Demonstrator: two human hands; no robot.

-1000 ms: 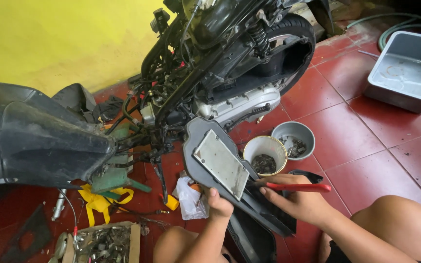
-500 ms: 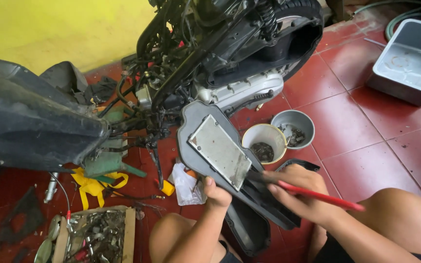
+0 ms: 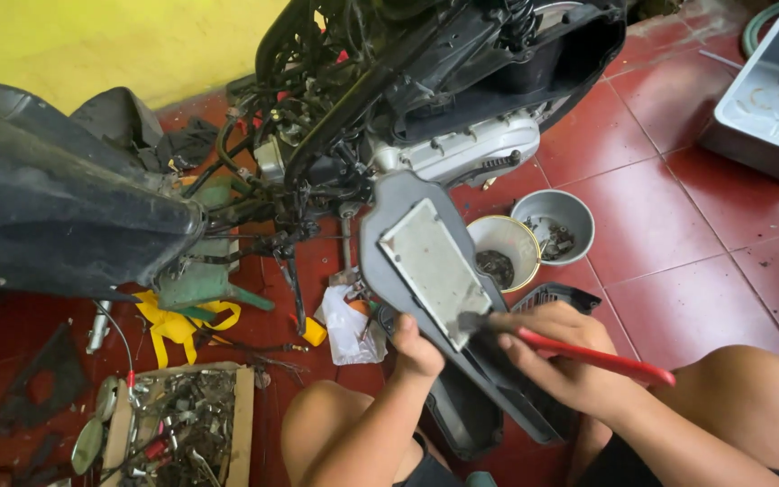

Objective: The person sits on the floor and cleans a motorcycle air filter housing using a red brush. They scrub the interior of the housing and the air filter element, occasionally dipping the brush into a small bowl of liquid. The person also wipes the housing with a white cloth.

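Note:
My left hand [image 3: 415, 346] grips the lower left edge of a long dark grey plastic cover [image 3: 391, 209], which slants down from the stripped scooter toward my lap. A pale rectangular filter pad [image 3: 428, 267] sits in that cover. A red-handled brush [image 3: 588, 354] is in my right hand [image 3: 559, 353], and its dark bristle end touches the pad's lower right corner. My bare knees show at the bottom of the view.
A stripped scooter [image 3: 444, 99] stands ahead, its engine case exposed. A cream bowl [image 3: 503, 249] and a grey bowl [image 3: 554, 225] with small parts sit on the red tiles. A grey tub [image 3: 768, 99] is far right. A wooden box of hardware [image 3: 180, 426] lies at lower left.
The view has tipped downward and closer to the cover. My right hand has shifted the brush so its tip rests on the filter pad's lower corner; my left hand keeps its grip.

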